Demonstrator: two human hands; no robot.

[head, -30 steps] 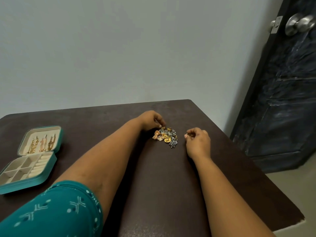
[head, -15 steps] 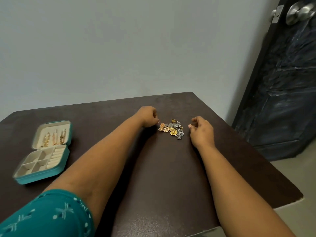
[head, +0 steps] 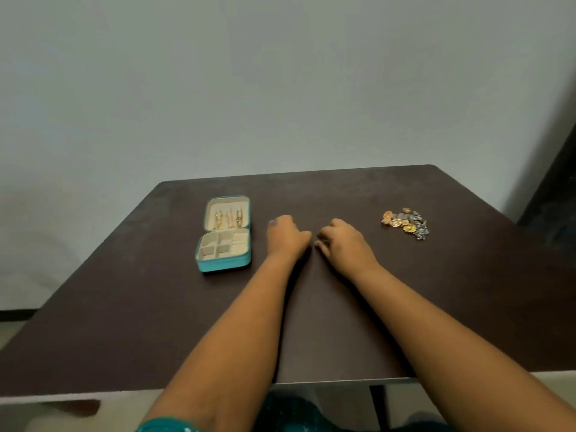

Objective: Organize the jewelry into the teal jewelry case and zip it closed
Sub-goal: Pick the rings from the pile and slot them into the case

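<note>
The teal jewelry case (head: 223, 264) lies open on the dark table (head: 327, 332), left of centre. Its cream lid holds three gold earrings (head: 229, 218), and its tray compartments look bare. A loose pile of gold and silver jewelry (head: 405, 223) sits at the right. My left hand (head: 285, 236) is just right of the case, with the fingers curled in as in a pinch. My right hand (head: 341, 241) is close beside it, fingers also curled. Whatever small pieces they hold are hidden by the fingers.
A plain grey wall (head: 280, 88) stands behind the table. A dark door edge (head: 558, 188) shows at the far right. The table's near edge (head: 187, 389) runs below my forearms.
Both hands left the jewelry pile and moved left toward the case, fingers still pinched. My view swung left, so the case is now near centre and the pile is at the right.
</note>
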